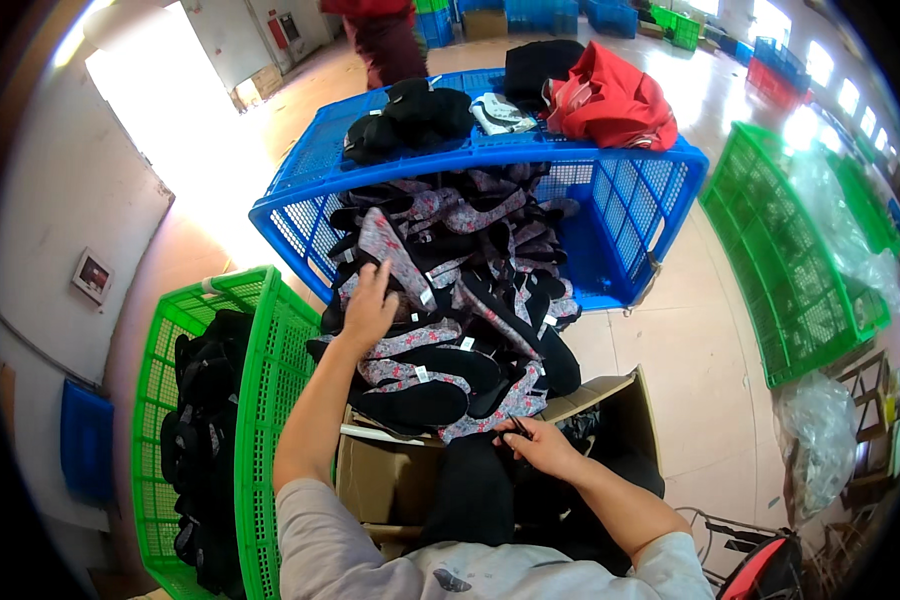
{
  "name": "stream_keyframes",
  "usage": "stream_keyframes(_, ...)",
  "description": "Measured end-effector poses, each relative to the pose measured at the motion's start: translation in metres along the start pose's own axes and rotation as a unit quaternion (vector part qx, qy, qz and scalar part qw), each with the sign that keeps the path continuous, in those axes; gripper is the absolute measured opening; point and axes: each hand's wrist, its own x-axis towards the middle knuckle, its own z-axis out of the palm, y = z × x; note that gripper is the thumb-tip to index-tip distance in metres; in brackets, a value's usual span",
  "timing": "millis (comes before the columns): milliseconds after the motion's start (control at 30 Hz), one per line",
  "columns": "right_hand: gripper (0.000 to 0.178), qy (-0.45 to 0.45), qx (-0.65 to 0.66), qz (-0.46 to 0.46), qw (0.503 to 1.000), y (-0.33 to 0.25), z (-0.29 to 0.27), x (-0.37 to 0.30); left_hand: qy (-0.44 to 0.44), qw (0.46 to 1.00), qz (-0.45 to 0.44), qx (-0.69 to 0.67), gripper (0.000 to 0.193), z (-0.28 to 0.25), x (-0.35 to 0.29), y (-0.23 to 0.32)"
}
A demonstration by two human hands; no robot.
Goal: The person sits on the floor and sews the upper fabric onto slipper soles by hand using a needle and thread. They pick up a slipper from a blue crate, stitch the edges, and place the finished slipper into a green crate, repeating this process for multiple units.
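A heap of grey floral slippers (440,362) with black soles and small white tags spills from a blue crate lying on its side. My left hand (369,308) is at the heap's left side, its curled fingers closed at the edge of one tilted floral slipper (392,252). Lower down, near my lap, my right hand (542,447) is closed around a slim dark tool (518,428), whose kind I cannot make out. Right beside that hand lies the near end of another floral slipper (510,405); whether they touch is unclear.
On the blue crate (685,160) lie black items (410,115) and red cloth (615,100). A green crate (255,400) of black items stands left; another green crate (785,265) is right. An open cardboard box (370,480) sits before me. A person (385,45) stands beyond.
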Motion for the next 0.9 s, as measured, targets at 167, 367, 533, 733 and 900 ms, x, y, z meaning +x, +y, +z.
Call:
stream_keyframes(167,0.028,0.027,0.048,-0.042,0.998,0.016,0.007,0.003,0.170,0.981,0.076,0.055,0.055,-0.075,-0.026,0.034)
stream_keyframes(367,0.023,0.112,0.173,-0.024,0.978,0.014,0.028,-0.049,0.161,0.981,0.104,0.014,0.045,-0.130,-0.114,0.111)
stream_keyframes(533,0.023,0.126,0.224,0.007,0.966,0.034,0.054,-0.098,0.045,0.989,0.136,-0.036,0.043,-0.133,-0.211,0.166)
stream_keyframes(733,0.026,0.141,0.254,-0.004,0.957,0.054,0.064,-0.148,-0.076,0.972,0.190,-0.117,0.044,-0.110,-0.288,0.228)
stream_keyframes(900,0.029,0.143,0.280,-0.009,0.949,0.052,0.075,-0.175,-0.244,0.937,0.228,-0.098,0.043,-0.087,-0.322,0.254)
